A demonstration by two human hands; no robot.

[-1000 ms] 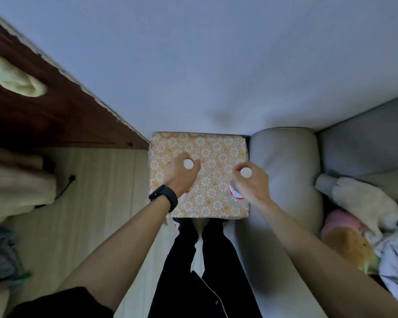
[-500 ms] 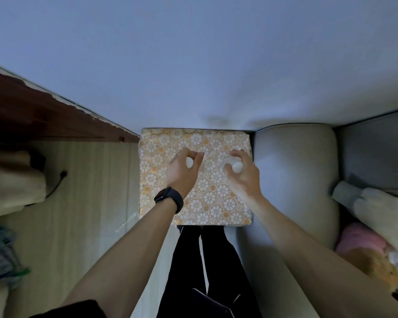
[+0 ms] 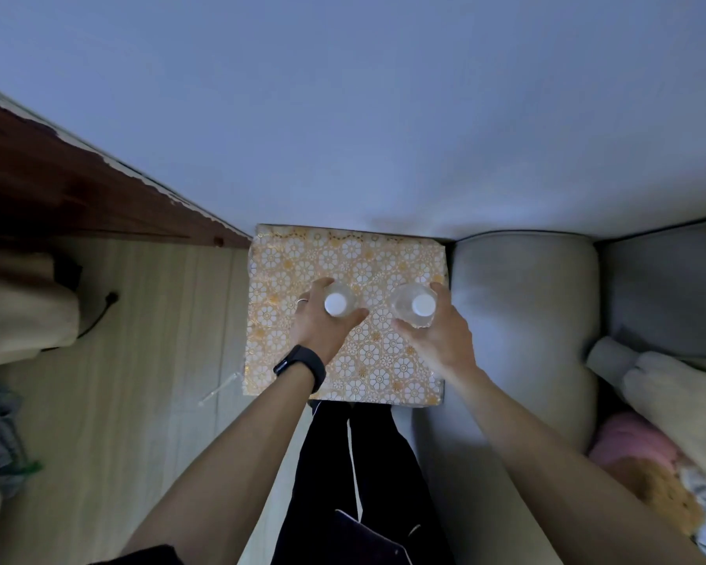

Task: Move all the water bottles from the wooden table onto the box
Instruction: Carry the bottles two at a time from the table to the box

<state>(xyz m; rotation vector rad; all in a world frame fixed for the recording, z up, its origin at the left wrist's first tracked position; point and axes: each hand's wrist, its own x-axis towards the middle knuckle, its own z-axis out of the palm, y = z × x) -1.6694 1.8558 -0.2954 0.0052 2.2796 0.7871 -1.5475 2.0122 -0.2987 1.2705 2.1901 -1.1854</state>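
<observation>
Pale wall [image 3: 343, 116] fills the top of the head view, with light wood floor [image 3: 139, 360] at lower left and a grey sofa [image 3: 522, 311] on the right. Between them, in the middle of the frame, sits the flower-patterned box [image 3: 367, 373].

Two water bottles stand upright on the box top, both seen from straight above by their white caps. The left bottle [image 3: 335, 305] is wrapped by our left hand [image 3: 323, 328], thumb on one side and fingers curled round the other. The right bottle [image 3: 412, 305] is clasped the same way by our right hand [image 3: 441, 340].

A second ago both bottles hung nearer the bottom edge of the box, the right one tilted and past the box's right side. Now they are further up the frame, over the middle of the lid, side by side but apart. We judge they have been set down, though the bases are hidden. Letting go is what remains for this pair.

A dark wooden surface [image 3: 58, 189] crosses the upper left. No bottles show on the part we can see.
</observation>
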